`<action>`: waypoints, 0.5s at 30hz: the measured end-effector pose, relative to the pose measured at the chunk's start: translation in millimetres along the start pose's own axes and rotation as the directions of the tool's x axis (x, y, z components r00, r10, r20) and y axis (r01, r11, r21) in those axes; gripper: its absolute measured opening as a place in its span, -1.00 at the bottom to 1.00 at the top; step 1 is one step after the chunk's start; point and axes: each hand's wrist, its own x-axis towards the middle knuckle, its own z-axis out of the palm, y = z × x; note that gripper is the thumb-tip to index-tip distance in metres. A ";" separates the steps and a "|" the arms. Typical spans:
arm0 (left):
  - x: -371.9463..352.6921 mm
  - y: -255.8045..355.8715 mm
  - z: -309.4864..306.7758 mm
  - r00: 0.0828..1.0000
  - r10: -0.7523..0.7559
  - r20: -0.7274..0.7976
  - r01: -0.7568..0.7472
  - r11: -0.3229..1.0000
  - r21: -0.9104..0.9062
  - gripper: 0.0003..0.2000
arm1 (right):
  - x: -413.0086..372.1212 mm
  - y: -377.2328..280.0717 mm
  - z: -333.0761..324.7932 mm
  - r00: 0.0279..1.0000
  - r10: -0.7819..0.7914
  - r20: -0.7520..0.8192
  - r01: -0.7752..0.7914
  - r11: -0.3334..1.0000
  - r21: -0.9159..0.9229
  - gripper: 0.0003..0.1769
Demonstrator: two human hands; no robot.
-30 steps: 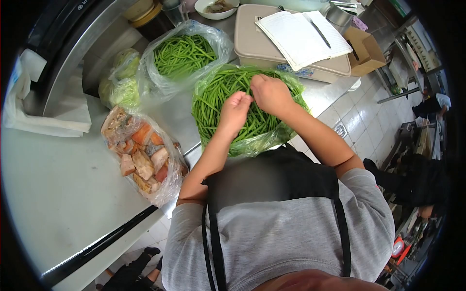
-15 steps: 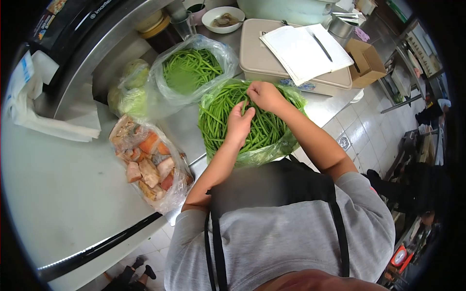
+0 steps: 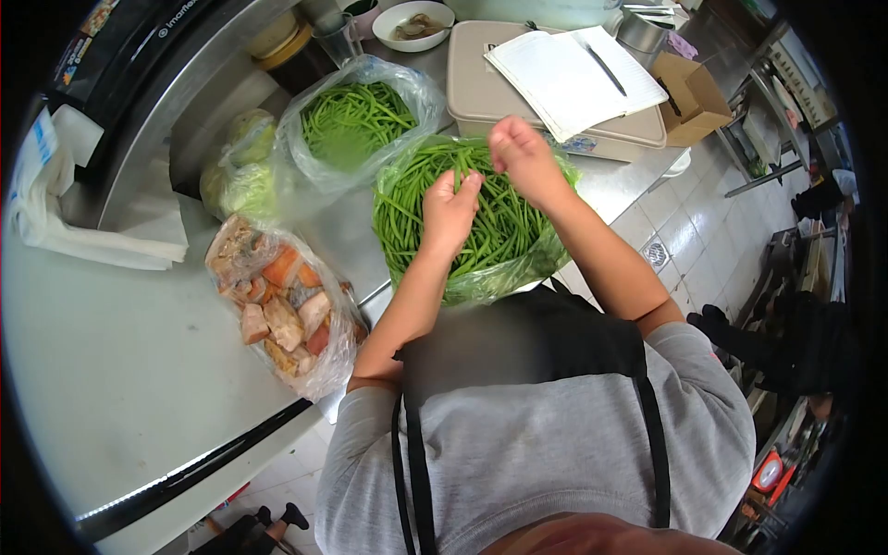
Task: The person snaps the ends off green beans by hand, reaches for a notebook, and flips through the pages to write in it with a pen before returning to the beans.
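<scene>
A large open plastic bag of green beans (image 3: pixel 504 236) lies in front of me on the metal counter. Over its middle, my left hand (image 3: pixel 450 213) is closed in a pinch on green beans that stick up between thumb and fingers. My right hand (image 3: pixel 527 162) is raised to the right of it, over the bag's far edge, with its fingers curled together; what they hold, if anything, is too small to make out. A second clear bag of cut green beans (image 3: pixel 370 113) sits behind, to the left.
Left of the beans are a bag of meat chunks (image 3: pixel 294 319) and bagged cabbage (image 3: pixel 248 190). Behind stand a lidded container (image 3: pixel 481 69) with an open notebook (image 3: pixel 564 79) and pen, a white bowl (image 3: pixel 384 28) and a cardboard box (image 3: pixel 708 106). Another person's legs (image 3: pixel 250 532) show at bottom left.
My right hand has moved up and to the right, away from my left hand. My left hand stays over the beans. The whole view has shifted slightly.
</scene>
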 end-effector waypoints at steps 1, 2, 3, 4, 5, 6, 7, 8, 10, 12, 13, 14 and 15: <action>-1.0 4.9 1.4 1.000 -0.013 -0.012 0.012 0.999 -0.030 -0.89 | 0.1 -3.1 -3.1 0.999 0.042 -0.002 -0.041 0.984 0.171 -0.81; -1.3 9.6 1.2 0.999 0.017 -0.033 -0.020 0.995 -0.096 -0.89 | -0.8 -4.4 -5.2 0.997 0.083 0.003 -0.079 0.938 0.337 -0.79; -0.5 12.5 -3.4 0.999 0.038 -0.039 -0.042 0.990 -0.132 -0.89 | -4.3 -0.4 -7.2 0.990 0.112 0.081 -0.122 0.985 0.124 -0.79; -0.1 16.0 -5.6 0.996 0.070 -0.060 -0.080 0.980 -0.184 -0.89 | -8.8 5.9 -10.4 0.976 0.156 0.150 -0.142 0.985 -0.099 -0.79; 0.5 18.8 -6.9 0.991 0.102 -0.082 -0.119 0.965 -0.236 -0.90 | -12.2 8.1 -11.5 0.955 0.211 0.206 -0.137 0.937 -0.321 -0.78; 1.4 20.1 -8.6 0.988 0.114 -0.103 -0.136 0.961 -0.242 -0.90 | -19.9 7.9 -9.7 0.968 0.153 0.199 -0.047 0.887 -0.458 -0.76; 2.5 20.9 -9.9 0.984 0.125 -0.124 -0.152 0.957 -0.249 -0.90 | -26.2 8.0 -7.2 0.967 0.165 0.196 -0.068 0.903 -0.423 -0.77; 3.6 21.2 -9.8 0.980 0.135 -0.145 -0.169 0.952 -0.257 -0.90 | -31.2 8.9 -4.3 0.965 0.177 0.195 -0.089 0.917 -0.389 -0.77; 3.8 20.1 -7.7 0.979 0.147 -0.138 -0.180 0.945 -0.272 -0.88 | -35.1 7.9 0.7 0.967 0.160 0.197 -0.085 0.936 -0.343 -0.79; 2.8 19.7 -9.0 0.982 0.127 -0.137 -0.163 0.942 -0.294 -0.87 | -33.9 2.7 2.2 0.976 0.116 0.184 -0.024 0.897 -0.441 -0.81; 3.4 21.3 -11.6 0.985 0.105 -0.139 -0.144 0.940 -0.310 -0.87 | -32.9 0.5 2.7 0.979 0.092 0.180 0.008 0.873 -0.488 -0.82; 4.3 22.8 -14.9 0.987 0.083 -0.141 -0.125 0.937 -0.327 -0.88 | -33.3 -0.6 4.1 0.975 -0.018 0.220 0.124 0.870 -0.478 -0.83; 5.8 23.6 -19.5 0.991 0.057 -0.119 -0.095 0.934 -0.343 -0.88 | -34.4 -1.5 5.9 0.957 -0.127 0.260 0.239 0.853 -0.463 -0.85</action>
